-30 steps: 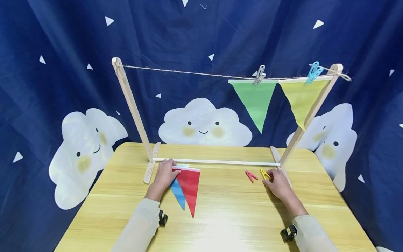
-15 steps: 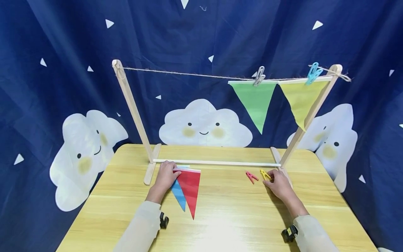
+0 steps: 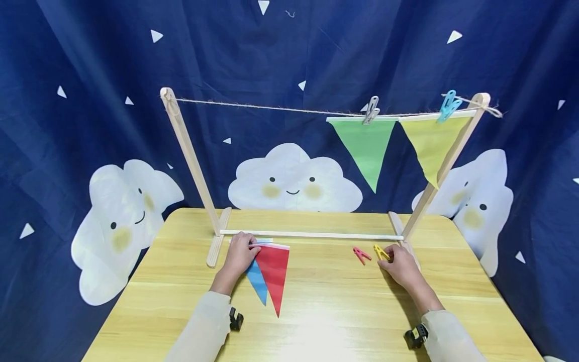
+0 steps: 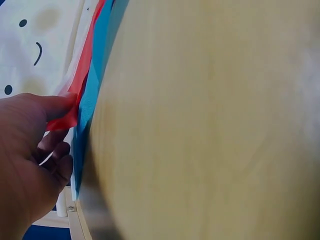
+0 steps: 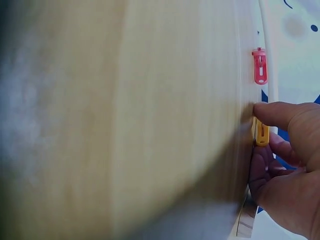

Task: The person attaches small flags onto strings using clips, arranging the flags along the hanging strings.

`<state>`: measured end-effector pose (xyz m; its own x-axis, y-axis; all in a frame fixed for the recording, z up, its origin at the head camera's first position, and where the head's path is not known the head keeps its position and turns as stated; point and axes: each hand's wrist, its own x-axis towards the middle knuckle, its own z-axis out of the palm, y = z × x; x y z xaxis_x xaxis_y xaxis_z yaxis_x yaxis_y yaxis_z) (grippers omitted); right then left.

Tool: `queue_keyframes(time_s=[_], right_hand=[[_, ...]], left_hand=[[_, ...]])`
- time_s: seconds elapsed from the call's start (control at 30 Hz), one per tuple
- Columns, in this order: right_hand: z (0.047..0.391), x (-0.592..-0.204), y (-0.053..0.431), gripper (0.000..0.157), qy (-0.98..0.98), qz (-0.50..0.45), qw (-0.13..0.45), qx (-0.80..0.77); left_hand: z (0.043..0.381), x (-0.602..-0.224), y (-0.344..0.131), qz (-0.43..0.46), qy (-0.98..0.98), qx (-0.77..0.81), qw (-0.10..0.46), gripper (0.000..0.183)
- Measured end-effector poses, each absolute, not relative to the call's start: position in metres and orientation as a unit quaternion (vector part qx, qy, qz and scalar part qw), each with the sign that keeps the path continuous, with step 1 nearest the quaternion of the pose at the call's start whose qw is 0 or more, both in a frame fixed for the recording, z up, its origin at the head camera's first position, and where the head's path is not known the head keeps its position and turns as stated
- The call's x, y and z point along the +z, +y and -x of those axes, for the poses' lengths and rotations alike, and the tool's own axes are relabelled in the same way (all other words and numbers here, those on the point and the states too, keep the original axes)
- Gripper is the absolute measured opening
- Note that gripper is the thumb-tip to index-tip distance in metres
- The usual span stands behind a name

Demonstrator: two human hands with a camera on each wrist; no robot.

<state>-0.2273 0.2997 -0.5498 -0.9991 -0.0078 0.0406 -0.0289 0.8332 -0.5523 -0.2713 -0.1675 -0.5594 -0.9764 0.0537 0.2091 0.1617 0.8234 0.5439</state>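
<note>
My left hand (image 3: 238, 255) pinches the red pennant (image 3: 275, 266) by its upper left corner, thumb on top. In the left wrist view, the red cloth (image 4: 64, 121) is caught between thumb and finger, lifted a little off the blue pennant (image 4: 86, 115). That blue pennant lies on the table, partly covered by the red one. Around the yellow clothespin (image 3: 381, 253) are the thumb and fingers of my right hand (image 3: 401, 263), pinching it on the table. A red clothespin (image 3: 361, 255) lies just left of it, untouched.
A wooden stand with a left post (image 3: 190, 158), a right post (image 3: 445, 173) and a low crossbar (image 3: 312, 234) stands at the table's back. On its string (image 3: 253, 105) hang a green pennant (image 3: 367, 146) under a grey clothespin (image 3: 371, 110) and a yellow pennant (image 3: 436, 143) under a blue clothespin (image 3: 449, 106).
The red pennant has shifted slightly to the right with my left hand, showing a bit more of the blue one's top edge. My right hand stays by the yellow clothespin.
</note>
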Motion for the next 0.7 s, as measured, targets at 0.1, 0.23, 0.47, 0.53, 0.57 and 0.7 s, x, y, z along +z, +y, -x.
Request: queue_keyframes(time_s=[0.1, 0.23, 0.47, 0.53, 0.57, 0.7], right_hand=[[0.227, -0.55, 0.3, 0.038, -0.957, -0.013, 0.023, 0.29], [0.226, -0.55, 0.3, 0.037, -0.956, -0.019, 0.029, 0.292], [0.222, -0.545, 0.301, 0.035, -0.952, -0.007, 0.024, 0.305], [0.221, -0.543, 0.301, 0.034, -0.951, -0.006, 0.021, 0.309], [0.221, -0.542, 0.301, 0.034, -0.95, -0.008, 0.022, 0.31], [0.22, -0.539, 0.301, 0.031, -0.949, -0.013, 0.03, 0.313]], left_hand=[[0.27, -0.557, -0.167, 0.054, -0.943, -0.315, 0.091, 0.023], [0.268, -0.554, -0.167, 0.037, -0.927, -0.361, 0.091, 0.018], [0.265, -0.548, -0.166, 0.01, -0.901, -0.424, 0.087, 0.015], [0.263, -0.547, -0.167, 0.013, -0.894, -0.439, 0.086, 0.014], [0.263, -0.547, -0.167, 0.015, -0.89, -0.447, 0.086, 0.014], [0.261, -0.545, -0.168, 0.025, -0.879, -0.469, 0.081, 0.012]])
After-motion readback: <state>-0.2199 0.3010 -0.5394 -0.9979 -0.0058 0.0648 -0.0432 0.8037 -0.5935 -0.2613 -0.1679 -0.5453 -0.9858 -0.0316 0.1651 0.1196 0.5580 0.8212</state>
